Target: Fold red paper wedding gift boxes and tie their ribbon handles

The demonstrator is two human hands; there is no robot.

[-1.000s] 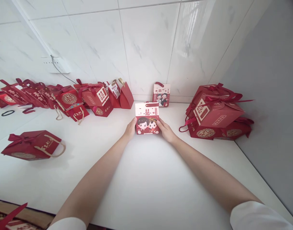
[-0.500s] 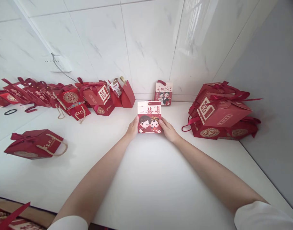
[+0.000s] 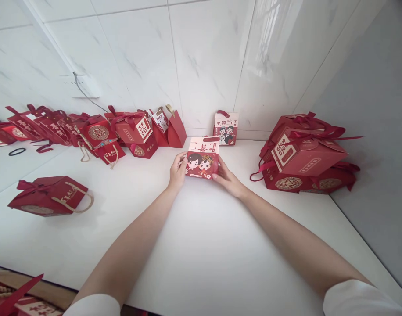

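Between my two hands is a red and white gift box [image 3: 202, 163] with a cartoon couple on its front and a red ribbon strip at the top. My left hand [image 3: 177, 170] grips its left side, thumb toward the front. On the opposite side my right hand [image 3: 230, 180] holds the lower right edge, its thumb near the bottom corner. The box is slightly turned and tilted; its back is hidden. Behind it, a similar box with a red handle [image 3: 226, 128] stands against the tiled wall.
Stacked red ribboned boxes [image 3: 308, 153] stand at the right beside a grey panel [image 3: 378, 153]. A row of red gift boxes [image 3: 131, 127] lines the wall at left. Nearer lies a red box with rope handles [image 3: 49, 196]. A black ring [image 3: 16, 152] rests on the white table [image 3: 201, 254].
The held box has shifted slightly up and left and turned a little. My left hand now wraps further round its side, and my right thumb sits lower on it.
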